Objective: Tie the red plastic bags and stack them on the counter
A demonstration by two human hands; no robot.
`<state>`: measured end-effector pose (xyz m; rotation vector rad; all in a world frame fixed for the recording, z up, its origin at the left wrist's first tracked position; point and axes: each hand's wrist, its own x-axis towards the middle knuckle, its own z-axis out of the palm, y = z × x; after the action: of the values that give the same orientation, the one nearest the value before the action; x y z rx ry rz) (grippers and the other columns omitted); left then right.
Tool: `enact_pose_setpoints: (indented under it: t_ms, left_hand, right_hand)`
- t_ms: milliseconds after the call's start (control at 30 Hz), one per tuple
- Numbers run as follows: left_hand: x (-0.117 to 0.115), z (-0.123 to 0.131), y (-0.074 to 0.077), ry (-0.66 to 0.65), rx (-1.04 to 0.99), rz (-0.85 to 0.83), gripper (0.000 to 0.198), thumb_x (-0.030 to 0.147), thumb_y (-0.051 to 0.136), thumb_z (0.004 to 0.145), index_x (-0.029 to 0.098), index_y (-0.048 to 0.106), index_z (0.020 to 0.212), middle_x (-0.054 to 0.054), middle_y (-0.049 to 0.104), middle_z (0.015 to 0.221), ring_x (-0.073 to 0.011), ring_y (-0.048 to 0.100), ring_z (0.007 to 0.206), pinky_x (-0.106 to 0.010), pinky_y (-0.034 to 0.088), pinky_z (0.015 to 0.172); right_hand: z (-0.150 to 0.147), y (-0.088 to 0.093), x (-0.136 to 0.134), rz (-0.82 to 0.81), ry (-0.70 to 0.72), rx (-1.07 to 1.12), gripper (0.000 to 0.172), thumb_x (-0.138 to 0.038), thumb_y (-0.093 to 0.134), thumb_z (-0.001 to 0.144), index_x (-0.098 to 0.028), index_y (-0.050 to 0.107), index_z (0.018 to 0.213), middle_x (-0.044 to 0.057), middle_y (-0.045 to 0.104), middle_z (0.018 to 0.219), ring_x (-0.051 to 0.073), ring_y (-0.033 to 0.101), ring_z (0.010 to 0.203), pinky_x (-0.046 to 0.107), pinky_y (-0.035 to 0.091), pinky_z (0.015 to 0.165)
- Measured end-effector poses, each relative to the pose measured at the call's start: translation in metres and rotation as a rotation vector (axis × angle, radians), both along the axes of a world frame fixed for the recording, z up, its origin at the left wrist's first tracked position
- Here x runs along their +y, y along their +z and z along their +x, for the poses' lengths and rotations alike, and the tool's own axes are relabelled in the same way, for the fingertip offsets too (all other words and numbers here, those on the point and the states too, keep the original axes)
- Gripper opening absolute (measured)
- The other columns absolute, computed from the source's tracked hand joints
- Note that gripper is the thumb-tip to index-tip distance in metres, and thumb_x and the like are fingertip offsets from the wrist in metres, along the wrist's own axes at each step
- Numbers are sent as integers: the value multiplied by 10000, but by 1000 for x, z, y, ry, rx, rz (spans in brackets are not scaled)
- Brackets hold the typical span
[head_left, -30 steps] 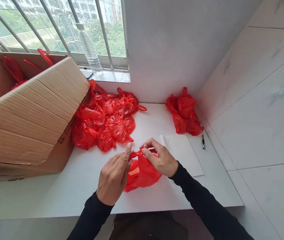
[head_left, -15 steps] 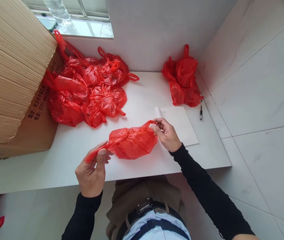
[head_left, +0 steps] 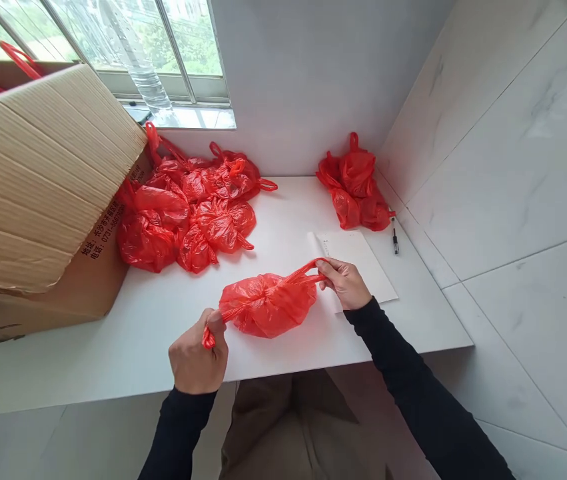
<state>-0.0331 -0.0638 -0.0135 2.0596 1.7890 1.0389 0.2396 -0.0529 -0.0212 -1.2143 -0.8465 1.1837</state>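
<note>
A red plastic bag (head_left: 270, 308), full and knotted near its top, rests at the front of the white table (head_left: 153, 360). My left hand (head_left: 199, 353) is closed around one of its twisted handles, and a crumpled end pokes out of the fist. At the other side, my right hand (head_left: 344, 283) pinches the second handle loop, which is stretched taut. What the bag contains is hidden. Under and behind my right hand lies an open notebook (head_left: 363, 267) with some small writing.
Several tied red bags (head_left: 188, 213) are heaped at the back left beside a large cardboard box (head_left: 38, 180). More red bags (head_left: 356, 187) sit at the back right, with a pen (head_left: 396, 237) near them. A clear water bottle (head_left: 136, 60) stands on the windowsill.
My left hand has gone from lightly holding the handle to a closed fist round it. My right hand has pulled its loop tauter. The view has tilted up, showing more window.
</note>
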Motion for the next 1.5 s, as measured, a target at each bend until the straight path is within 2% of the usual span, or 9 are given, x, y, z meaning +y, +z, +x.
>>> enact_pose_setpoints:
  t_ms: [200, 333, 533, 633, 767, 867, 1133, 1333, 1500]
  left_hand:
    - [-3, 3, 10, 8, -392, -126, 478, 482, 377, 991, 220, 420, 595, 24, 430, 557, -133, 428, 540, -270, 345, 566]
    - [-1, 21, 23, -174, -541, -239, 276, 498, 501, 940, 224, 529, 948, 26, 539, 710, -147, 502, 625, -264, 406, 588]
    - [18, 16, 6, 59, -421, -164, 516, 525, 574, 895, 228, 467, 1302, -123, 569, 1187, -289, 548, 1135, -459, 502, 900]
    - [22, 15, -2, -57, -299, -106, 469, 440, 531, 944, 263, 481, 1375, -147, 438, 1470, -331, 355, 1410, -575, 389, 1090]
    - [19, 29, -4, -331, 15, 133, 507, 235, 439, 982, 295, 405, 1484, -75, 321, 1608, -303, 220, 1504, -582, 270, 1191]
    - [21, 39, -14, -494, 271, 195, 576, 184, 454, 950, 279, 373, 1512, -49, 378, 1587, -293, 296, 1482, -562, 287, 1199]
    - [26, 45, -44, -354, 446, 171, 436, 165, 467, 910, 190, 599, 1325, -114, 564, 1442, -318, 516, 1340, -552, 431, 1110]
    - [30, 46, -32, -217, 184, 22, 508, 202, 509, 882, 193, 502, 1390, -125, 673, 1225, -290, 634, 1112, -514, 508, 964]
    - [48, 36, 5, -242, -119, -181, 221, 248, 420, 933, 210, 637, 950, -56, 663, 875, -219, 629, 813, -385, 527, 757]
  right_hand:
    - [-22, 2, 3, -16, -100, 113, 360, -527, 712, 789, -204, 750, 944, -34, 573, 694, 61, 391, 497, 212, 471, 481]
    - [-42, 17, 2, 41, -85, 105, 383, -534, 652, 845, -232, 728, 1069, 16, 670, 998, 47, 432, 520, 246, 546, 575]
    - [-55, 16, 7, 110, -101, 107, 376, -537, 603, 890, -221, 708, 1066, 35, 694, 932, 122, 593, 672, 318, 586, 733]
    - [-60, 6, 12, 152, -103, 35, 383, -530, 546, 929, -222, 691, 1106, 57, 713, 991, 161, 649, 758, 346, 593, 769]
    - [-67, -10, 16, 226, -56, -180, 381, -471, 479, 977, -226, 649, 1213, 99, 689, 1221, 244, 655, 1097, 448, 531, 991]
    - [-70, -23, 17, 289, -48, -425, 355, -389, 462, 987, -237, 637, 1256, 100, 653, 1303, 265, 579, 1235, 526, 434, 1100]
    - [-75, -37, 20, 419, 64, -731, 439, -132, 483, 881, -255, 652, 1268, 65, 691, 1268, 260, 600, 1203, 532, 482, 1061]
    - [-72, -37, 16, 384, -24, -645, 358, -248, 467, 955, -256, 623, 1277, 84, 674, 1248, 266, 585, 1184, 527, 485, 1037]
    - [-65, -39, 14, 346, -288, -499, 387, -352, 482, 952, -266, 521, 1327, 100, 547, 1363, 276, 529, 1196, 523, 483, 990]
